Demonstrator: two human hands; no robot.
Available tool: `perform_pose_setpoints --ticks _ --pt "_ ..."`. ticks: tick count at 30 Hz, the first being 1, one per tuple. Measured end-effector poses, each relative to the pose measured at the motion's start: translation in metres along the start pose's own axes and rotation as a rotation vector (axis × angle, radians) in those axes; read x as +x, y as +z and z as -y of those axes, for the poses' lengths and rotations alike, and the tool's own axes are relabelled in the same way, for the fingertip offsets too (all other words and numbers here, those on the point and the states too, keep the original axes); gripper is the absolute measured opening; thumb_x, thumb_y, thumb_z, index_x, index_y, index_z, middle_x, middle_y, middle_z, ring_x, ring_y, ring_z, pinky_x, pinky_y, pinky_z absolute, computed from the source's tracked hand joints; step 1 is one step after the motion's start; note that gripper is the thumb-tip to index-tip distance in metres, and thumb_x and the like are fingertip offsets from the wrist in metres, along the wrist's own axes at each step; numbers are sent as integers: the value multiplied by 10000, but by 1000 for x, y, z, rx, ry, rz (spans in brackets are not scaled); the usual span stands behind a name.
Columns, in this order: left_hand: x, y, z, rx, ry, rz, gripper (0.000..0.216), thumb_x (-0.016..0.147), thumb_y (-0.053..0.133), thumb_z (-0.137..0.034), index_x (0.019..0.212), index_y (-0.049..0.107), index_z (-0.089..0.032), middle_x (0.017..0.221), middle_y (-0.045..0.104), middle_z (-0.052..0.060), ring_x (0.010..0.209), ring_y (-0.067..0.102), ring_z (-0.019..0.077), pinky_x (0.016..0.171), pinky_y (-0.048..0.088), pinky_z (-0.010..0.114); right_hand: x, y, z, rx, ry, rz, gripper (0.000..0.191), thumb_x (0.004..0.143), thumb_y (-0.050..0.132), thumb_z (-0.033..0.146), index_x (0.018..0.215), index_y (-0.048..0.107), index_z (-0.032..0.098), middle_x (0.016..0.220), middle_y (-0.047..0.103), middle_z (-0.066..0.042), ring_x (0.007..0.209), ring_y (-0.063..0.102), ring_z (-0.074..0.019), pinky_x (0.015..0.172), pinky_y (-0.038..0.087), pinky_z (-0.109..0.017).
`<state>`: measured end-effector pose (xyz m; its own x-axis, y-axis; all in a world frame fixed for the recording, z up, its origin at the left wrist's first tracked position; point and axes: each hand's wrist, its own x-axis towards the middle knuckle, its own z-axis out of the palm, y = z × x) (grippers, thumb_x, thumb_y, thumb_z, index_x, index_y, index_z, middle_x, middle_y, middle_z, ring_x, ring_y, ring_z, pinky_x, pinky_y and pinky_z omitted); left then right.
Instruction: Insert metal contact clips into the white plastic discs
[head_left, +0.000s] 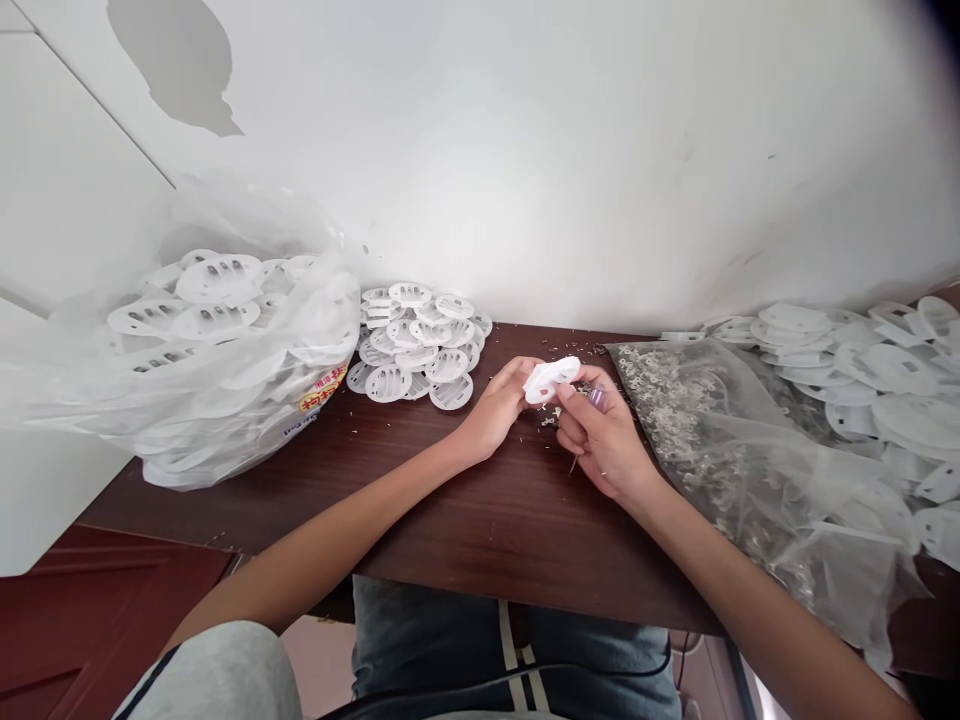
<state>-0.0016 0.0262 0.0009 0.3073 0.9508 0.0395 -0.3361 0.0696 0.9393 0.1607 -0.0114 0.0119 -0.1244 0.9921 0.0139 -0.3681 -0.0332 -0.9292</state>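
Observation:
A white oval plastic plate with slots [551,379] is held up between my two hands, just above the dark table. My left hand [501,408] pinches its left edge with thumb and fingers. My right hand [604,435] grips the plate's right side between thumb and forefinger. Tucked in the same right hand is a thin tool with a purple handle [598,398]; its narrow metal end points down below the fingers. Small metal pieces [551,415] lie on the table behind and between the hands, partly hidden by them.
A clear plastic bag [247,400] full of white oval plates stands on the left. Beside it is a pile of similar plates [420,345]. To the right, a clear bag of small metal parts [690,420] lies before more white plates [877,370]. A white wall [525,180] rises behind the table [480,510].

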Motion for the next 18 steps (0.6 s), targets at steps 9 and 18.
perform_pose_setpoints --ticks 9,18 --pt "4 -8 -15 -271 -354 194 518 923 733 -614 1207 756 -180 1250 766 135 1049 741 237 952 565 351 14 -34 10 -1050 -764 -48 156 1063 552 251 1153 679 254 1356 743 -115 1151 741 -258 918 607 -425" --pt "8 -12 -9 -72 -59 -136 395 831 858 -387 1143 694 -208 1147 741 60 1019 696 188 866 571 322 17 -25 1 -1066 -400 -56 197 979 666 390 1076 658 219 1008 709 -74 887 671 -238 774 547 -378"
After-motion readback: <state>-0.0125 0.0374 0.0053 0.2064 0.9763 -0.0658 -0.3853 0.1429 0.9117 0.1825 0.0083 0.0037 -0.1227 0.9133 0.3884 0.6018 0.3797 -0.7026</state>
